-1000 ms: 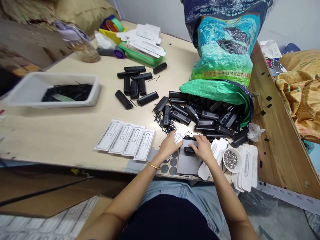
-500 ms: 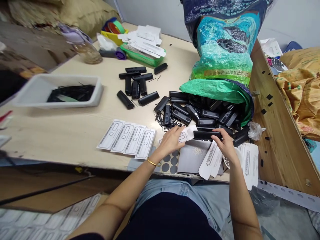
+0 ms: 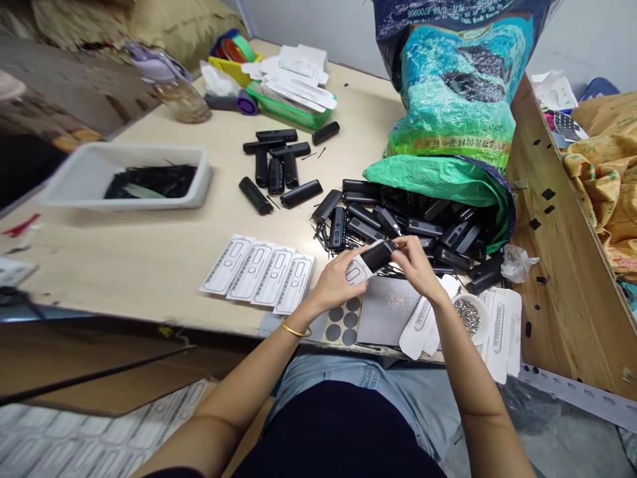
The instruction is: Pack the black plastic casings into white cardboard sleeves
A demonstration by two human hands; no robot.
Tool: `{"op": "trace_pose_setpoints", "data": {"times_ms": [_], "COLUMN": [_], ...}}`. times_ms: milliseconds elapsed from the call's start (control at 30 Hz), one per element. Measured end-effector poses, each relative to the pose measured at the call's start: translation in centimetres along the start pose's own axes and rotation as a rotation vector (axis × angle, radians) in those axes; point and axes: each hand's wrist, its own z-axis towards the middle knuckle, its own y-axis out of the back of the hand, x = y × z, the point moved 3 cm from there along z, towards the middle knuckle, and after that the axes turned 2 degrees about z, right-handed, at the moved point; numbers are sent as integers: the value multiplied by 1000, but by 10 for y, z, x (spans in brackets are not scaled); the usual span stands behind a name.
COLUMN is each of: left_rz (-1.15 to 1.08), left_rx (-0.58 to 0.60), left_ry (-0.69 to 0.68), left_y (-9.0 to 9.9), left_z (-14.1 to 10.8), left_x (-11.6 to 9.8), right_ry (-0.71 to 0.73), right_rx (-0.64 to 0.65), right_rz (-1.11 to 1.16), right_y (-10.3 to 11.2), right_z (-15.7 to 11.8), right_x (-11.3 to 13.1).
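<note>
Nearest, at table [image 3: 239,318] edge, L to R: dot sheet [image 3: 334,332], grey pad [image 3: 373,318] w/ pale crumbs on it, flat boxes [image 3: 417,332] overlapping pad's R side, then bowl [image 3: 484,325] of small metal pcs, w/ more flat cartons [image 3: 501,338] on its R. Just beyond, L hand [image 3: 341,282] grips wht printed box [image 3: 356,272], fingers closed round it. Blk unit [image 3: 378,255] sticks out of box's R end, tilted up, above pad's far edge; R hand [image 3: 415,265] has thumb + fingers closed on unit's outer end. L of hands: 4 printed boxes [image 3: 256,272] in an overlapping row. Farther: pile [image 3: 423,229] of blk units at mouth of sack [image 3: 458,99]; smaller group [image 3: 276,166] mid-table; wht tub [image 3: 196,189] far L w/ thin blk pcs. Farthest: green tray [image 3: 298,119] w/ wht cartons, nr bottle [image 3: 184,99].
</note>
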Motion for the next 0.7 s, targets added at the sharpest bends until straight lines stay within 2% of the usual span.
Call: {"op": "trace_pose_setpoints", "data": {"times_ms": [67,167,267,367,467,600,700], "left_rz": [-69,-202,-326,-315,-261,-106,-18], "left_rx": [1,128,168,151,158,114,72], "left_ry": [152,280,267,228,187,30,-84], "left_y": [-3,-18,-36,-49,-52,-43,-36], "left_z": [0,6,26,51,68,67,56], "left_x": [16,36,41,33,21,3,-9], "right_ry": [-153,-326,-347,-351,-380,-416,-345], "right_rx": [-1,188,222,200,149,49,-177], "right_rz": [-177,-463,-518,-523,-497,-418,-231], "right_y": [-17,-48,-66,-68,-54,-14,27], "right_z": [3,2,-1,-4,-5,-17,-38], "right_x": [-16,-36,-43,-45,-50,-57,-51]}}
